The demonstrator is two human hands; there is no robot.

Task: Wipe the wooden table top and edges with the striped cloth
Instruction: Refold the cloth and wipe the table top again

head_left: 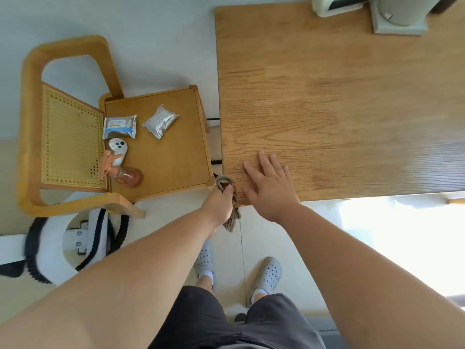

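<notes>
Wooden table (352,96), near corner: we are gripping the cloth (223,182) in our left hand (219,204) against its edge, resting our right hand (270,187) flat on top; next, probably sliding the cloth along that edge

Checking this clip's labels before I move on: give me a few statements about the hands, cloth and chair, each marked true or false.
1. The left hand grips the multicoloured striped cloth at the light-brown wooden table, by its near left corner. True.
2. The right hand holds the orange plastic spray bottle. False: it rests flat on the table top, fingers spread; the bottle sits on the wooden chair seat.
3. Two silver foil packets lie on the chair seat. True.
4. The cloth is spread flat mid-table. False: it is bunched in the grip, with an end hanging below the table edge.
</notes>
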